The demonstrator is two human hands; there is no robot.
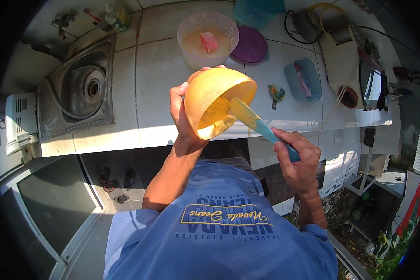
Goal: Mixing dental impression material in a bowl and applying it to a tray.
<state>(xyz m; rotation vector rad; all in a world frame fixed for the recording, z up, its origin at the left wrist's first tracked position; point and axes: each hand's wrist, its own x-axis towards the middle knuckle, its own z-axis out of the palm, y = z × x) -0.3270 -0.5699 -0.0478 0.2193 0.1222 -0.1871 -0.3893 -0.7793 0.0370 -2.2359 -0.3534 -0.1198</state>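
Note:
My left hand grips a yellow bowl, tilted on its side with its opening toward the right. Yellow paste coats part of its inside. My right hand is closed round the handle of a light blue spatula. The spatula's yellow-smeared blade is at the bowl's opening, over the paste. Behind the bowl stands a translucent bucket with pale contents and a pink object in it. To the right, a small smeared tool lies on the tiled counter.
A steel sink is at the left. A purple lid, a teal container, and a blue tray with a pink item lie on the counter. Appliances and cords crowd the right end. Dark slippers lie on the floor below.

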